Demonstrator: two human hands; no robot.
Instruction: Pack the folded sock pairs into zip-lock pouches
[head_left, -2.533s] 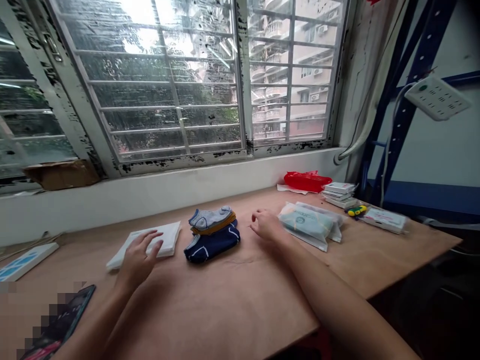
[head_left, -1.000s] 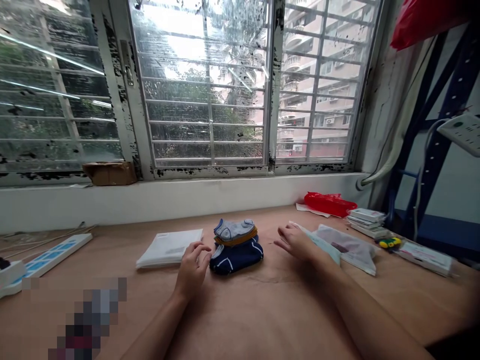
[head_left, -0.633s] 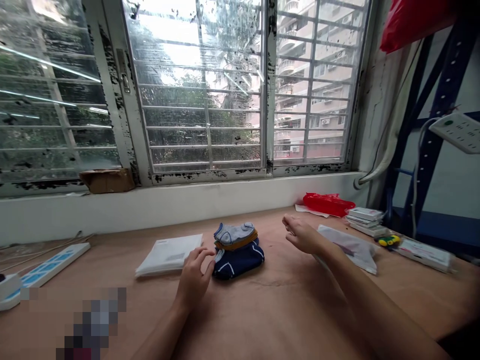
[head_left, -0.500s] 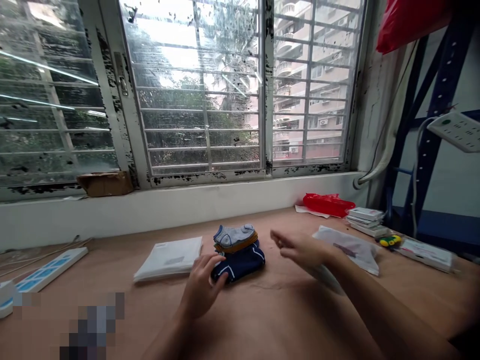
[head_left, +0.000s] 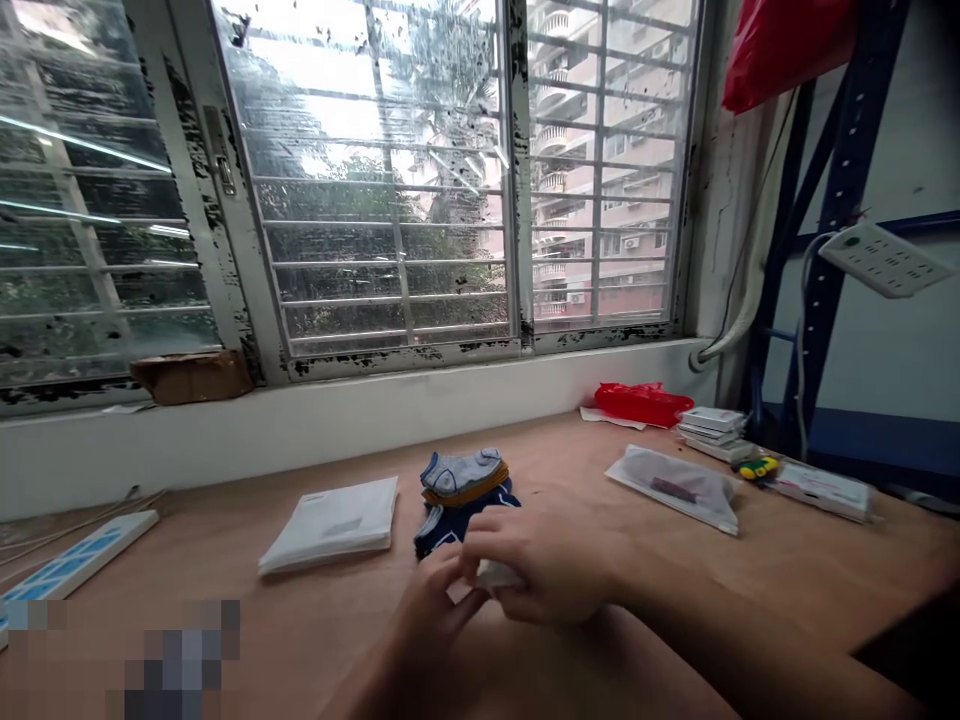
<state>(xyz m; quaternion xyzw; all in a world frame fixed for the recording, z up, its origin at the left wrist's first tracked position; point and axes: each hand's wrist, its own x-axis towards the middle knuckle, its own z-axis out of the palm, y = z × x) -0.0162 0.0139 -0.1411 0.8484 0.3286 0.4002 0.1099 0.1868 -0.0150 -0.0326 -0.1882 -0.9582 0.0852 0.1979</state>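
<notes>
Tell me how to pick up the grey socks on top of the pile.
Probably best to pinch the grey socks across their middle, coming from above. They lie flat on the orange pair, so their top is free, while your left hand and right hand sit at the pile's near side.

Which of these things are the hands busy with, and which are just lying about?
With the hands: left hand and right hand, holding a small white piece between them, too hidden to identify; right by them, a folded grey sock and a navy sock.

Lying about: flat white paper packet, clear plastic bag, crumpled red plastic bag, stack of white boxes.
</notes>
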